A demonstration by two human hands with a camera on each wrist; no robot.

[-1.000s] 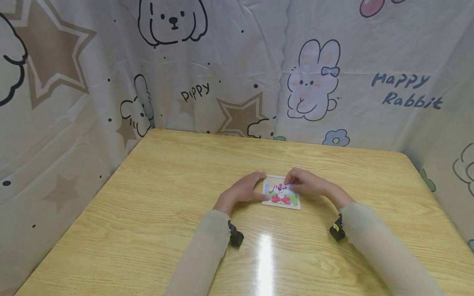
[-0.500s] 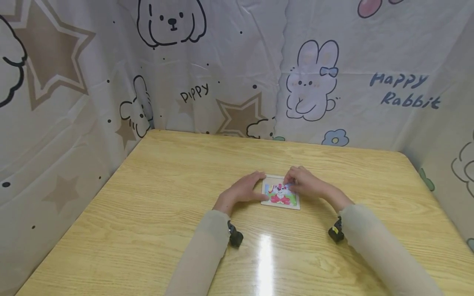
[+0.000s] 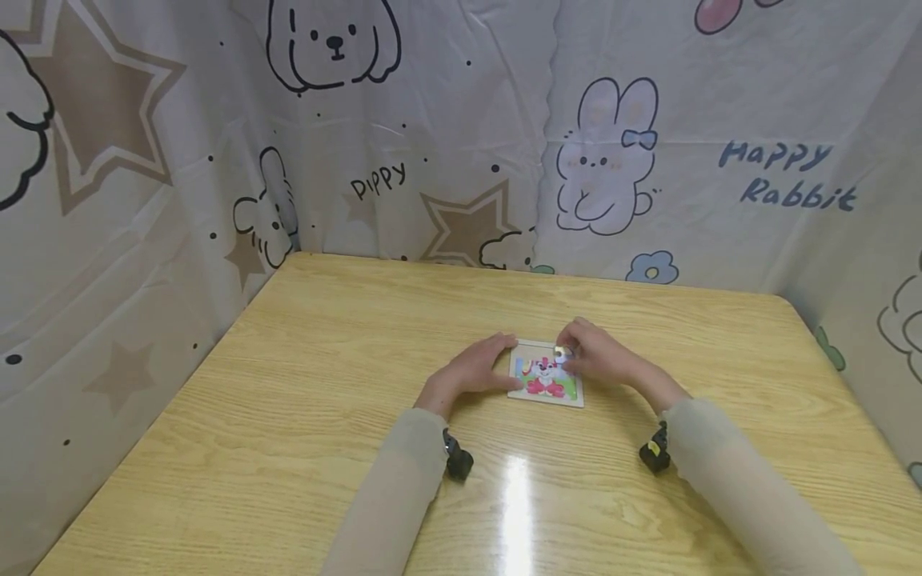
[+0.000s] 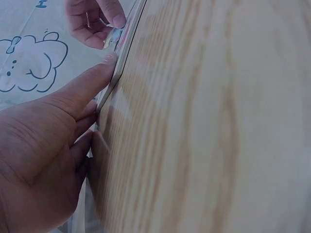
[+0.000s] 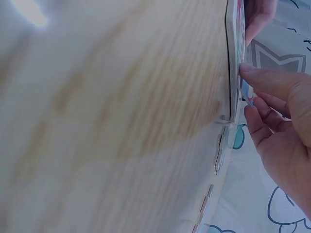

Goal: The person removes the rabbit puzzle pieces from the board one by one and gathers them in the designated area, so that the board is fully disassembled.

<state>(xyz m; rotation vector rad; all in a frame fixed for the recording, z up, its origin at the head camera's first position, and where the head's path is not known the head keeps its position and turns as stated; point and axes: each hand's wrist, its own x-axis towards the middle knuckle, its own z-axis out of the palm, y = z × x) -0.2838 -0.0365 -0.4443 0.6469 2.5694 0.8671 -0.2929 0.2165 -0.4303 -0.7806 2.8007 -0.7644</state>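
Note:
A jigsaw puzzle (image 3: pixel 546 382) with a pink-and-white cartoon animal, set in a pale wooden frame, lies flat on the table. My left hand (image 3: pixel 473 368) holds the frame's left side, thumb on the near left corner and fingers at the far left one. Over the far right corner, my right hand (image 3: pixel 598 352) pinches a small puzzle piece (image 3: pixel 561 353) between thumb and fingers. This piece is tilted up from the board. In the right wrist view, the thumb lies close against the frame's edge and the piece (image 5: pixel 247 92) shows edge-on.
The wooden table (image 3: pixel 324 344) spreads out around the puzzle. Past the frame in the right wrist view, thin flat shapes (image 5: pixel 221 153) lie along the tabletop. A printed curtain (image 3: pixel 461 144) hangs behind and at both sides. Each wrist wears a small black camera (image 3: pixel 458 460).
The right hand has tipped the puzzle piece up and shifted slightly away toward the far side, so the piece shows more clearly. The left hand and frame stay in place.

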